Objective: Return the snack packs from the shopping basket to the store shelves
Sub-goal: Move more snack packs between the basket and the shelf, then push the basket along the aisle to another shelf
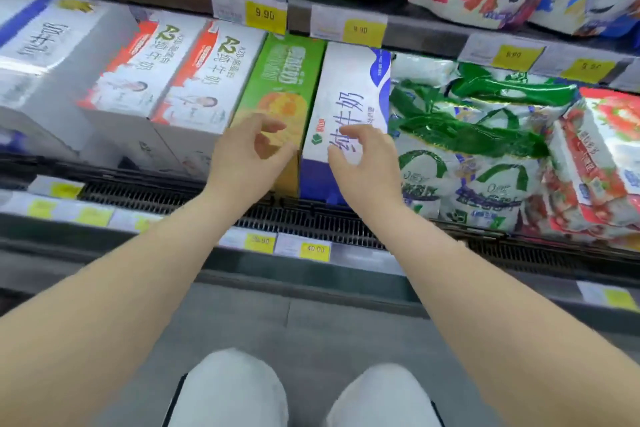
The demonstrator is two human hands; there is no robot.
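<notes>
White-and-blue milk box (349, 104) upright. Just left of it, left hand (247, 158), loosely curled, holding nothing. Before its front face, right hand (363, 163), likewise half-open and empty.

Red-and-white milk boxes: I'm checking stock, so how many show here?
2. One red-and-white milk box is left of centre; the other stands between it and the green box. More may be hidden behind.

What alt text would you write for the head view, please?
Two bare hands reach toward a store shelf, gripping nothing: the left hand before a green cardboard box, the right hand before a white-and-blue cardboard box beside it.
</notes>
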